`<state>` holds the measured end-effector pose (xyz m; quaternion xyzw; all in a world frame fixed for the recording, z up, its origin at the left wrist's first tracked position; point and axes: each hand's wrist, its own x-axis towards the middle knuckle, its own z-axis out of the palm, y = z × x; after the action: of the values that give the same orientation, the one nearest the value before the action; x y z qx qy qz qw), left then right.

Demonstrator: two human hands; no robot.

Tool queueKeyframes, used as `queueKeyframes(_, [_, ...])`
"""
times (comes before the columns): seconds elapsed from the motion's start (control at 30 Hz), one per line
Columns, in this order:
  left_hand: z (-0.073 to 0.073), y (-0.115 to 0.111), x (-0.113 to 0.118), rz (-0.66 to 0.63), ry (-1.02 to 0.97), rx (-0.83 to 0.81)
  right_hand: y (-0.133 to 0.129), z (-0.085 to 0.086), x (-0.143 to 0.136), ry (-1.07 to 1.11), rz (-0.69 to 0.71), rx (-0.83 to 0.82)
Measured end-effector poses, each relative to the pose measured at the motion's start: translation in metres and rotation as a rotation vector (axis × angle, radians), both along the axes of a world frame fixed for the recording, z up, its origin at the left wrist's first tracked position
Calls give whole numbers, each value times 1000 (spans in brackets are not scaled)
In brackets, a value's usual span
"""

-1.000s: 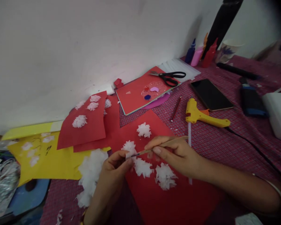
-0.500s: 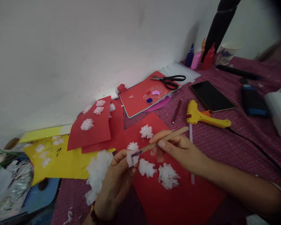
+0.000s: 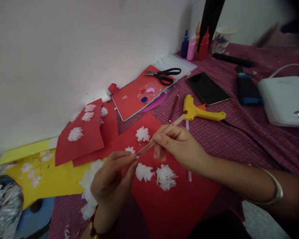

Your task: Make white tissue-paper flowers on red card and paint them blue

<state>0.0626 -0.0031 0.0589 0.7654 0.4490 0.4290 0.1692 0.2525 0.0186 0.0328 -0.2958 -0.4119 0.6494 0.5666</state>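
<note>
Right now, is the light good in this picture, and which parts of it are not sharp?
Head view: dim overall, with a paler patch low on the wall; head view: soft shadow on the wall left of the black post; head view: top right corner dark and blurred; head view: the wooden stick's tip, by the left hand's fingers, too soft to read.

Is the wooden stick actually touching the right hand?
Touching: in the head view, the right hand pinches the wooden stick between thumb and fingers.
</note>
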Motion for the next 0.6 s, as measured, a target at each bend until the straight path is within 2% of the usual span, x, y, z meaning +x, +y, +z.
queueKeyframes(0.13, [-7, 4, -9, -98, 366, 265, 3, -2, 0, 72, 23, -119])
queueKeyframes(0.27, [-22, 9, -18, -146, 506, 351, 7, -6, 0, 119, 102, -164])
queueKeyframes(0.33, [-28, 12, -18, -170, 508, 277, 11, -10, 1, 55, 139, -170])
queueKeyframes(0.47, [-33, 12, -18, -117, 408, -50, 18, -16, 2, -174, 191, -222])
queueKeyframes(0.53, [-34, 8, -19, -118, 439, -186, 21, -18, 3, -271, 213, -245])
queueKeyframes(0.6, [-36, 2, -21, -170, 503, -249, 23, -20, 3, -337, 228, -250])
